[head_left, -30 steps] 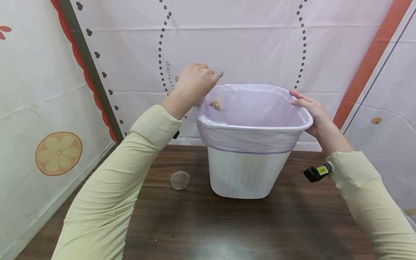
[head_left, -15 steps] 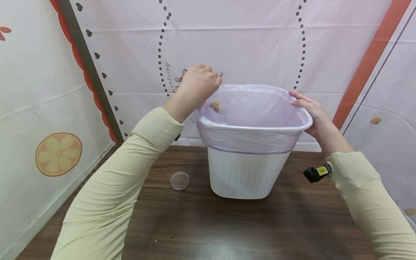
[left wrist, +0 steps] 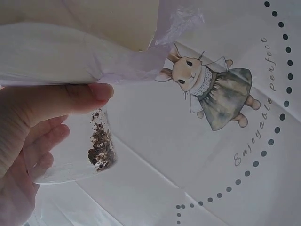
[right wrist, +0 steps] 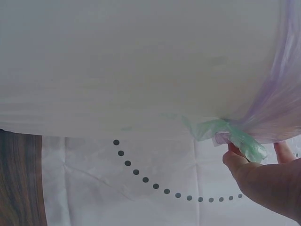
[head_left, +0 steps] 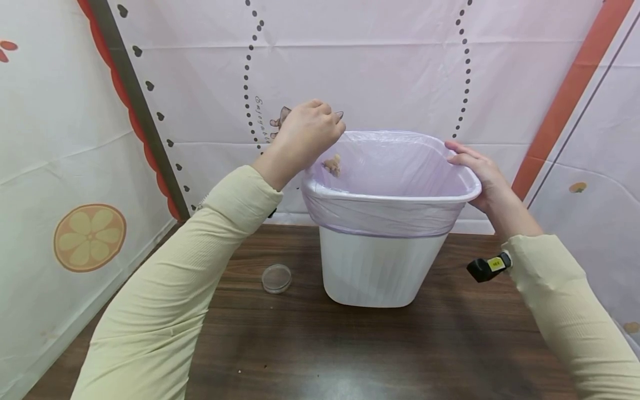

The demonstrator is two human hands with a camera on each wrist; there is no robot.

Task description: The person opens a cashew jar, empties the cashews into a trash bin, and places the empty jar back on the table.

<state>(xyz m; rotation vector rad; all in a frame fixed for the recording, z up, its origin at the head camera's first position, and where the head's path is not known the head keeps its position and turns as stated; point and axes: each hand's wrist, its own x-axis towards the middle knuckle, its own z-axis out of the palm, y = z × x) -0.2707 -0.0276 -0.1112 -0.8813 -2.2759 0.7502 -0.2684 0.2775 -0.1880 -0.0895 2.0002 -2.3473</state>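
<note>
A white trash can (head_left: 375, 272) with a thin purple liner (head_left: 385, 216) folded over its rim stands on the table. At its upper left, my left hand (head_left: 307, 133) holds a clear jar (left wrist: 61, 172), pinched between thumb and fingers in the left wrist view. Dark brown crumbs (left wrist: 101, 149) cling along one side of the jar; the head view hides the jar behind the hand. A tan clump (head_left: 332, 165) shows against the liner's inner left side. My right hand (head_left: 487, 175) grips the can's right rim, near a bunched green-purple piece of bag (right wrist: 230, 134).
A clear round lid (head_left: 276, 278) lies on the dark wooden table (head_left: 280, 339), left of the can. Tiny crumbs are scattered near the front. A printed cloth (head_left: 385, 72) with a rabbit picture (left wrist: 207, 89) hangs behind.
My left hand has shifted slightly right and down along the can's rim. The right hand, the can and the lid stay where they were.
</note>
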